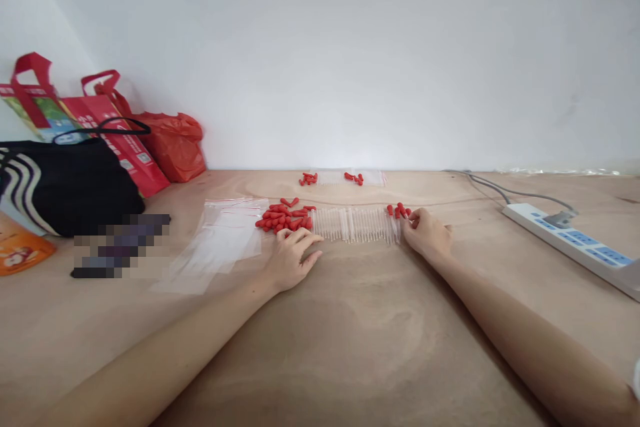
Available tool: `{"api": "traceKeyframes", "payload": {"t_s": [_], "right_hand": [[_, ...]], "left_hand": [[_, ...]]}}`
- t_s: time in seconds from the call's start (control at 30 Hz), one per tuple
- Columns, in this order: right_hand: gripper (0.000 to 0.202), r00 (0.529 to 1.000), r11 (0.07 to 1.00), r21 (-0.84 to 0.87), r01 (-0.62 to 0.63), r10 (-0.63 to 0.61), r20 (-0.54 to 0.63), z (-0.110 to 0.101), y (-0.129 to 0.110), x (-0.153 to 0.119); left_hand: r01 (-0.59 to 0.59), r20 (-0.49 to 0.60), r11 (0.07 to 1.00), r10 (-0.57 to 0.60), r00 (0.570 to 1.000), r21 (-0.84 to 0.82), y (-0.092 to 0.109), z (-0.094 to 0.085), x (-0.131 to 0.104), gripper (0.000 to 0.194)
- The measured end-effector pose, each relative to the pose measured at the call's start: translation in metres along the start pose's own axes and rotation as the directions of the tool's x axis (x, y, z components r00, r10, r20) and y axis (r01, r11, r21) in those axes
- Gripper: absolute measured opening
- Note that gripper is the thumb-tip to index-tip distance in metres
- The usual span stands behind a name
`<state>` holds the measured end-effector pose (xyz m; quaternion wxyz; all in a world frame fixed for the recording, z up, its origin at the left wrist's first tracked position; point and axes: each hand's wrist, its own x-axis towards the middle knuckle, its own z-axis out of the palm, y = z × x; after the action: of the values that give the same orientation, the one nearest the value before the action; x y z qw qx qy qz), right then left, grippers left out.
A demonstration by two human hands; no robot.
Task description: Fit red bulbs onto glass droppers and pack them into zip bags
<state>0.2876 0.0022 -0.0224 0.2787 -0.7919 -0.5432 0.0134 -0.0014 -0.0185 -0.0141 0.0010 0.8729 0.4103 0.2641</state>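
A row of thin clear tubes (350,225) lies side by side on the wooden table. At its left end is a heap of red rubber bulbs (283,219), and several red bulbs (399,210) sit at its right end. My left hand (296,257) rests palm down just in front of the heap, with its thumb and fingers apart. By the row's right end, my right hand (428,233) has its thumb and fingers pinched together beside the red bulbs. What the pinch holds is hidden.
Flat clear zip bags (220,247) lie left of the heap. Another clear bag (333,177) with red-tipped pieces lies near the wall. A power strip (575,240) stands at right. Red bags (173,147), a black bag (75,180) and an orange pouch (23,247) are at left.
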Motion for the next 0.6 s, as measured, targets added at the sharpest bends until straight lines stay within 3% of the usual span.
{"api": "traceKeyframes", "payload": {"t_s": [0.17, 0.4, 0.6], "right_hand": [[0.021, 0.999, 1.0, -0.024, 0.017, -0.017, 0.028, 0.004, 0.001, 0.003], [0.026, 0.993, 0.993, -0.021, 0.117, -0.118, -0.024, 0.002, -0.004, -0.001], [0.03, 0.988, 0.98, -0.126, 0.154, -0.15, 0.037, 0.003, -0.01, -0.004]], "left_hand": [[0.007, 0.012, 1.0, -0.007, 1.0, 0.003, 0.001, -0.001, 0.001, 0.016], [0.001, 0.017, 1.0, -0.001, 1.0, 0.01, 0.001, -0.001, 0.001, 0.015], [0.001, 0.028, 1.0, -0.001, 1.0, 0.012, 0.001, -0.001, 0.001, 0.013]]}}
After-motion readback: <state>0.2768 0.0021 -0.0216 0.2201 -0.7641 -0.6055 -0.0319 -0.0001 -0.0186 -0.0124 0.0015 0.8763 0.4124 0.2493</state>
